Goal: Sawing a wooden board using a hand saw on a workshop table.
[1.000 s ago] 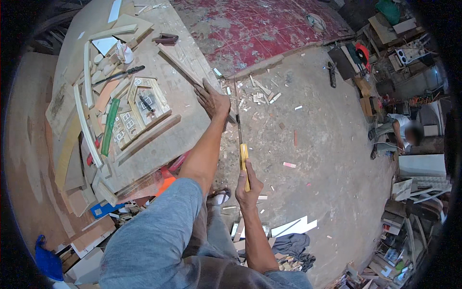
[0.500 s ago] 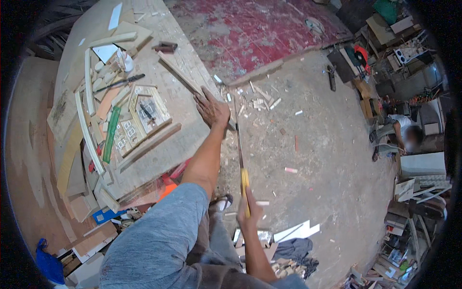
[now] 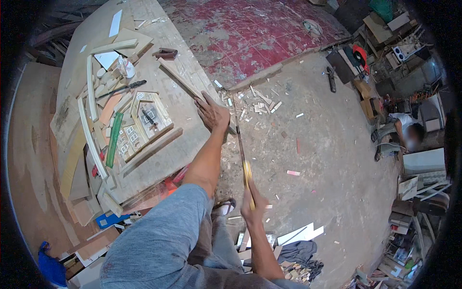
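Grey fabric of the wearer's sleeve fills the lower left of the frame. At lower centre, the right hand, slightly blurred, is wrapped around the yellow handle of a saw, whose narrow blade points up the frame. Just above centre, the left hand lies palm-down with fingers extended on a wooden strip at the tabletop edge; whether its thumb clasps underneath, I cannot tell. The blade runs close beside that hand, so a skipping stroke could nick it, and weak pressure could let the strip twist. Further off, wood scraps litter the floor; at far right, another person bends forward.
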`<state>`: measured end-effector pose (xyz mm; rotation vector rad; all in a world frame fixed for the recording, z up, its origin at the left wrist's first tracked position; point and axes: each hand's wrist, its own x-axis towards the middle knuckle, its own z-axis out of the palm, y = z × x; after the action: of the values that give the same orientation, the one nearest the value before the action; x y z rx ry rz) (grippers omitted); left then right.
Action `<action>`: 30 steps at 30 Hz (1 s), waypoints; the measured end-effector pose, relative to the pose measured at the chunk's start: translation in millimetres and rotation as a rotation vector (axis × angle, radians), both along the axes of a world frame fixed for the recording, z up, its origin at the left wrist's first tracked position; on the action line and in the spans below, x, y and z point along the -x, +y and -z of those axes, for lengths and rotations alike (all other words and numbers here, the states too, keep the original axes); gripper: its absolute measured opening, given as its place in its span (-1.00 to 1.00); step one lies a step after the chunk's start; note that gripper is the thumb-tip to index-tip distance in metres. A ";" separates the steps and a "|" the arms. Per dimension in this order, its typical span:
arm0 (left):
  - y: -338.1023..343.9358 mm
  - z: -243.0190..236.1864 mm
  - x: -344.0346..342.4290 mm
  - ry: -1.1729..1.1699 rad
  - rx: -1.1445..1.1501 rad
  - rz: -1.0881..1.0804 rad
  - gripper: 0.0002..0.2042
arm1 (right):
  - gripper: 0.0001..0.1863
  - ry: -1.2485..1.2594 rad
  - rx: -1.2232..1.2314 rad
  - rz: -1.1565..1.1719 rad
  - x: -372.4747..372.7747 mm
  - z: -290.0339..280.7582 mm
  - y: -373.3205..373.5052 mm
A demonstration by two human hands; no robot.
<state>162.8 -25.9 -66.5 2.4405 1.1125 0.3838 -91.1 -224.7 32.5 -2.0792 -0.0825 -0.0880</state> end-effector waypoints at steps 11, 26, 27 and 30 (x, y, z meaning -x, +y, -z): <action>-6.4 -3.2 -1.3 -0.013 0.015 0.041 -0.13 | -0.67 0.042 0.024 0.027 -27.9 -15.5 13.9; 9.0 4.5 2.6 -0.028 -0.013 0.019 -0.16 | -0.68 -0.040 -0.020 0.036 13.6 -32.1 12.1; 9.1 4.5 2.5 -0.026 -0.012 0.020 -0.16 | -0.68 -0.085 0.028 0.022 23.4 -34.2 7.7; -1.8 3.9 3.2 -0.031 -0.009 0.042 -0.15 | -0.66 0.011 0.069 0.011 -29.9 -31.9 27.8</action>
<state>159.6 -27.7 -70.3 2.4529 1.0467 0.4123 -61.2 -196.9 64.4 -2.1494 -0.0683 -0.0808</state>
